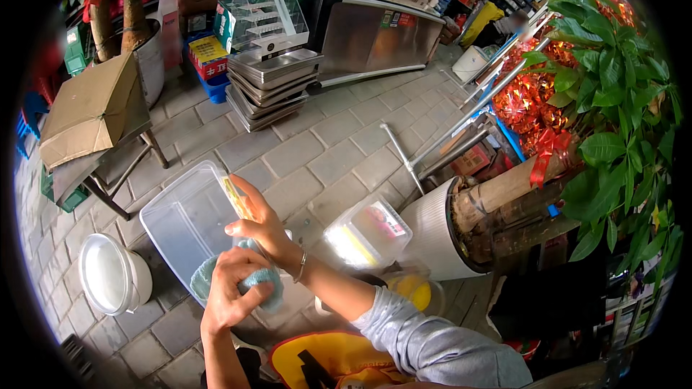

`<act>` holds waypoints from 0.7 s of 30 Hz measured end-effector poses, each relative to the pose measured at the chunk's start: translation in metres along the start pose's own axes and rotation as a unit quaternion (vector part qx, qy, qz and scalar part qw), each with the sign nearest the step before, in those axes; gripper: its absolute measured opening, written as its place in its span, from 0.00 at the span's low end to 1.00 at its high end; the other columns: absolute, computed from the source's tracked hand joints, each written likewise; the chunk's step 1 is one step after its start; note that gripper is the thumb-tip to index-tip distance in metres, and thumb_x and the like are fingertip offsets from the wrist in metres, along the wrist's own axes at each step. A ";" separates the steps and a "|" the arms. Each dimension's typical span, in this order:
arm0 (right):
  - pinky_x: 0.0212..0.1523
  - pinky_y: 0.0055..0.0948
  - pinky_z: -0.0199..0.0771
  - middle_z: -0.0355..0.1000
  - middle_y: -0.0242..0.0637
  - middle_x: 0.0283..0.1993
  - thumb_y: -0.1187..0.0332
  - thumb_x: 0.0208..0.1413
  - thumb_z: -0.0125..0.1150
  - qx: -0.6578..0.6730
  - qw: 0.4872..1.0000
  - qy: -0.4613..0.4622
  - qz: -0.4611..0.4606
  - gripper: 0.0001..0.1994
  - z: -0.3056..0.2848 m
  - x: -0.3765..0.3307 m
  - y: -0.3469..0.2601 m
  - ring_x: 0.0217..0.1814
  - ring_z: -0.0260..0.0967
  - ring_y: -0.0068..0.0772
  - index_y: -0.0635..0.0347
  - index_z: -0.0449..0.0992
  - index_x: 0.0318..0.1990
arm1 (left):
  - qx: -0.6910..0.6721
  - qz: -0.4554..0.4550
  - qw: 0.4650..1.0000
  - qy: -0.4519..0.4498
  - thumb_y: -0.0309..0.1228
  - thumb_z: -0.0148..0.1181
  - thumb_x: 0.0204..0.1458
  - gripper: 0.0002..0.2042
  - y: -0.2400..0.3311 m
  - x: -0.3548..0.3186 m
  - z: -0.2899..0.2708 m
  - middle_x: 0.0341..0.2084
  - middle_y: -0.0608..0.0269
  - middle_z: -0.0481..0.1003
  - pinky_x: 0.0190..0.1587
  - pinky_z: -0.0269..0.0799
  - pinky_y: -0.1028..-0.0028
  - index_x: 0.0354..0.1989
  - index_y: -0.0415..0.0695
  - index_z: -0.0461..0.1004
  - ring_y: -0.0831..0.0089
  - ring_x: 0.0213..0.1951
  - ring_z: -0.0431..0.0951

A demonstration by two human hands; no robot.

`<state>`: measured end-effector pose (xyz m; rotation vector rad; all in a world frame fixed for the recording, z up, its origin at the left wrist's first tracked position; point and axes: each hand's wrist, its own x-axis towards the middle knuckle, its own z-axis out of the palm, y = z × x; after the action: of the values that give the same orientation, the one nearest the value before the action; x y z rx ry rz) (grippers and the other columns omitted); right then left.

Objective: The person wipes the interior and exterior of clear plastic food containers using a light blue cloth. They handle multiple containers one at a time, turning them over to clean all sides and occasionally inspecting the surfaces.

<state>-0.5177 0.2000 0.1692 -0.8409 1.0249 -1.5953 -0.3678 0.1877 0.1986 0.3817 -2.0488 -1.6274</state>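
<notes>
While our left hand [232,286] closes around a bunched pale-blue cloth [262,297] at the near end of a translucent plastic storage bin [184,209], our right hand [265,232] grips that bin's right side between thumb and fingers. We see grey paving [295,142] beneath, and a white bucket [140,282] to its left.

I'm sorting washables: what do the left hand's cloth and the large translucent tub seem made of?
Blue cloth: matte textile, perhaps microfibre, given its fuzzy surface and folds. Translucent tub: probably smooth, faintly glossy plastic, given its cloudy walls and rounded corners.
</notes>
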 end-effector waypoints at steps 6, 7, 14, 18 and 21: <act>0.63 0.30 0.55 0.55 0.40 0.63 0.73 0.46 0.62 0.026 0.986 0.144 -0.085 0.38 -0.008 0.015 0.008 0.63 0.55 0.32 0.64 0.51 0.65 | -0.222 -0.056 0.954 -0.195 0.28 0.57 0.41 0.09 0.019 -0.034 -0.016 0.28 0.53 0.76 0.37 0.69 0.72 0.27 0.32 0.75 0.65 0.30 0.75; 0.59 0.28 0.57 0.57 0.39 0.61 0.71 0.46 0.62 0.046 0.984 0.165 -0.052 0.38 -0.006 0.017 0.000 0.59 0.57 0.30 0.60 0.51 0.66 | -0.179 -0.084 0.965 -0.171 0.28 0.55 0.45 0.10 0.021 -0.038 -0.019 0.27 0.54 0.76 0.36 0.68 0.74 0.30 0.31 0.76 0.69 0.31 0.75; 0.55 0.37 0.52 0.56 0.32 0.54 0.51 0.45 0.60 0.052 0.972 0.216 0.079 0.39 -0.016 0.016 -0.003 0.55 0.54 0.30 0.43 0.51 0.66 | -0.118 -0.190 0.946 0.236 0.39 0.51 0.59 0.20 0.000 -0.043 -0.008 0.16 0.75 0.60 0.23 0.51 0.77 0.17 0.38 0.64 0.84 0.22 0.55; 0.58 0.39 0.51 0.53 0.35 0.58 0.51 0.45 0.61 0.028 0.976 0.205 0.066 0.41 -0.005 0.013 -0.004 0.58 0.52 0.34 0.46 0.50 0.66 | -0.134 -0.238 0.927 0.257 0.43 0.49 0.61 0.24 -0.006 -0.040 -0.009 0.15 0.77 0.59 0.22 0.48 0.77 0.15 0.41 0.61 0.86 0.21 0.53; 0.58 0.38 0.51 0.53 0.36 0.58 0.51 0.45 0.60 0.031 0.978 0.197 0.059 0.40 -0.005 0.011 -0.005 0.59 0.53 0.34 0.48 0.50 0.66 | -0.120 -0.293 0.918 0.240 0.48 0.47 0.61 0.27 -0.005 -0.036 -0.005 0.15 0.76 0.60 0.22 0.52 0.78 0.15 0.39 0.64 0.85 0.21 0.55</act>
<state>-0.5268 0.1906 0.1721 -0.4182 1.2687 -1.7195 -0.3352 0.2002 0.1876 1.2583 -1.4104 -1.8422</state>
